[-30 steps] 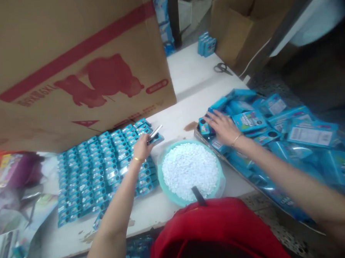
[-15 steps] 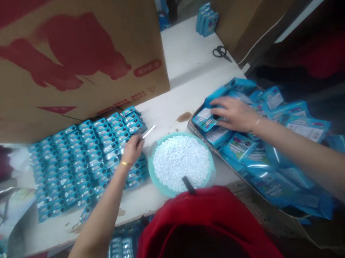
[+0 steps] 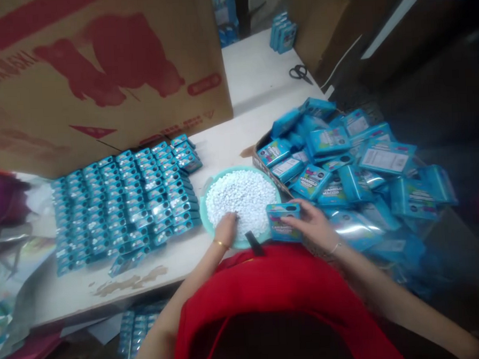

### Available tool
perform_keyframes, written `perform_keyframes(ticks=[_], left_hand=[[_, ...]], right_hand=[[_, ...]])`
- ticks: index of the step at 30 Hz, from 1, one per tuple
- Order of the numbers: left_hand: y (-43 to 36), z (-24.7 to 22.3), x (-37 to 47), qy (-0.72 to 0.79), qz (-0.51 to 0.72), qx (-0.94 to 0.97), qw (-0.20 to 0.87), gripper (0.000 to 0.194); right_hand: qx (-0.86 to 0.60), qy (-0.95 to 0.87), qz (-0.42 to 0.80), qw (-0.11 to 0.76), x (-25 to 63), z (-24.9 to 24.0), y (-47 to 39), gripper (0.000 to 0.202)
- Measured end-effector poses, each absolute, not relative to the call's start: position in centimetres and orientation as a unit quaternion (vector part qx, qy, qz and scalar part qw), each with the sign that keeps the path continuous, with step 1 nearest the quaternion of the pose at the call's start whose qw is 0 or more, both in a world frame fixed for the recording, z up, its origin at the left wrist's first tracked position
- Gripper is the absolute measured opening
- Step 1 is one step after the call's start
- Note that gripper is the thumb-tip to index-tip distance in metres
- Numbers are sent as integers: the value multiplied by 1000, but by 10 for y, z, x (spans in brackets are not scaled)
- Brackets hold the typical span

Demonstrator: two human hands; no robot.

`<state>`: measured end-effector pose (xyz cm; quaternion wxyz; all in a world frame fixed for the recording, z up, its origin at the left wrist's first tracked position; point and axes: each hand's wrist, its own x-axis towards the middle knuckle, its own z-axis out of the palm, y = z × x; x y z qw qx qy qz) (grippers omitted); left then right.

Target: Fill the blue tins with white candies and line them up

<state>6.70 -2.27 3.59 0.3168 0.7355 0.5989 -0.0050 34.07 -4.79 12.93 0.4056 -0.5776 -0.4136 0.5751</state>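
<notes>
A blue printed packet (image 3: 284, 222) is gripped at its right edge by my right hand (image 3: 312, 226), just right of the round teal bowl (image 3: 203, 216). Small white pieces (image 3: 240, 198) fill the bowl. My left hand (image 3: 226, 229) is over the bowl's near left part with its fingers closed at the white pieces; what they hold is hidden. On the left, rows of small blue boxes (image 3: 132, 198) stand on the white table (image 3: 213, 143). A heap of blue packets (image 3: 343, 168) lies in and over a box at the right.
A large cardboard box (image 3: 108, 63) with red print stands behind the rows. Black scissors (image 3: 300, 74) and a few upright blue packets (image 3: 283, 35) are at the table's far end. More blue boxes (image 3: 137, 332) sit below the near edge.
My left hand has moved right, from the rows into the bowl, and the white stick it held is no longer visible. My right hand has come from the heap toward me with a packet.
</notes>
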Motion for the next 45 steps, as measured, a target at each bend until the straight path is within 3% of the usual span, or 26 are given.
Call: perform_keyframes(ticks=[7,13,17,22,30,45], left_hand=[[-13,33,57,584,81,731,343,21],[-5,99,26,516,141,761,366,23],[5,149,27,473,115,799,354,20],[22,188,43,406,17,865,293,19],[29,253,100,397,-236,881,99,23],[23,243,84,379,-196,900,89,20]], right_hand=[[-631,-421,493,425,328,109,-67,45],[-606,-635,299,375,326,93,-45,37],[-545,-724,232,353,314,90,-29,32],[-512,-761,220,332,298,93,-17,34],[-489,-785,217,312,291,88,-11,35],[-490,-785,222,306,294,84,-9,35]])
